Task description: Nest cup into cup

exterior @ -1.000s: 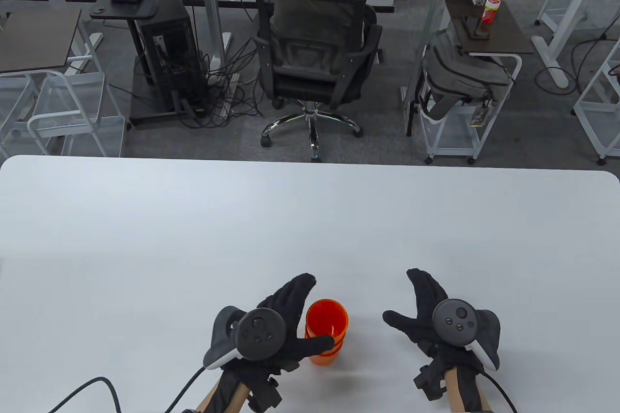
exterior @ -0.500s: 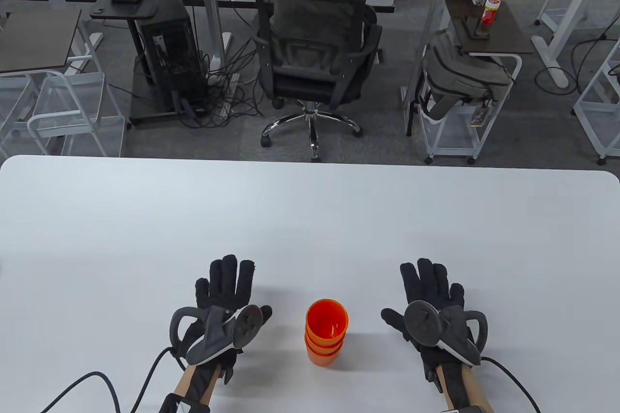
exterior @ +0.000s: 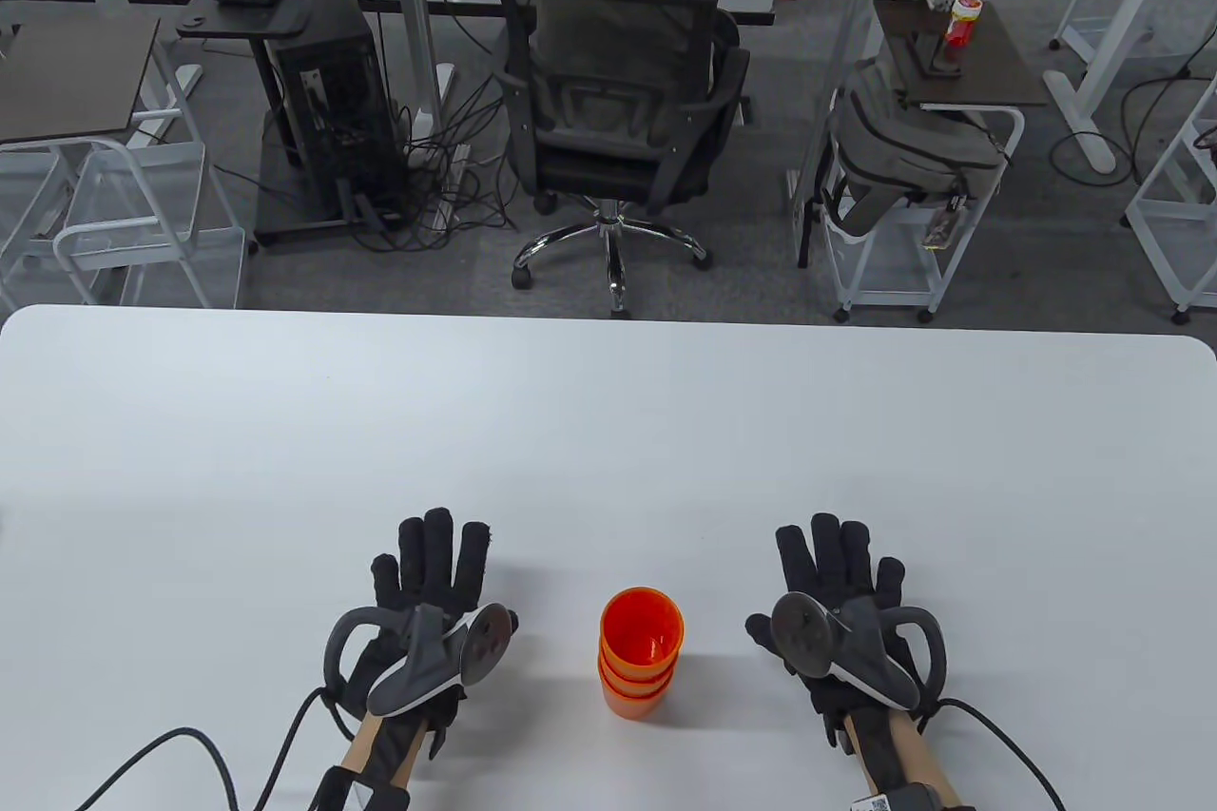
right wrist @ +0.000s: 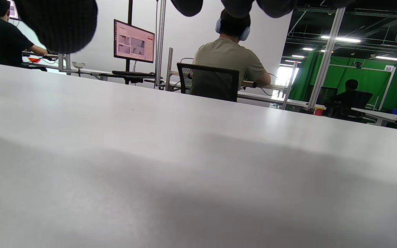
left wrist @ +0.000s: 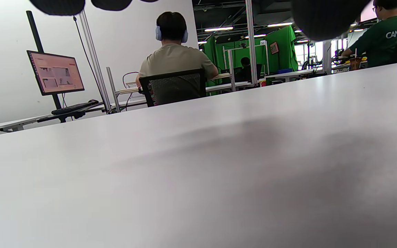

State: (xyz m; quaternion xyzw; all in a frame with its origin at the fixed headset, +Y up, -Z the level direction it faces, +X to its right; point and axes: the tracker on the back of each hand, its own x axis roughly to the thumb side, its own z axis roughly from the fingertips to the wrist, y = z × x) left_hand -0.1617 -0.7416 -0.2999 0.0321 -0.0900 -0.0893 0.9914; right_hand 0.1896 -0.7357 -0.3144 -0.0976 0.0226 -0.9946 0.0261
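Note:
A stack of orange cups (exterior: 641, 652), nested one inside another, stands upright on the white table (exterior: 608, 431) near its front edge. My left hand (exterior: 433, 564) lies flat on the table to the left of the stack, fingers spread, holding nothing. My right hand (exterior: 837, 569) lies flat to the right of the stack, fingers spread, holding nothing. Neither hand touches the cups. Both wrist views show only bare table and dark fingertips (left wrist: 326, 17) (right wrist: 60, 24) at the top edge; the cups are out of those views.
The table's far edge (exterior: 608, 321) borders an office floor with a person in a black chair (exterior: 618, 107). Cables (exterior: 171, 754) trail from both wrists at the front edge.
One second ago my left hand held the cup stack, thumb on its rim. It has let go and moved left to lie flat. My right hand has turned palm down and flattened.

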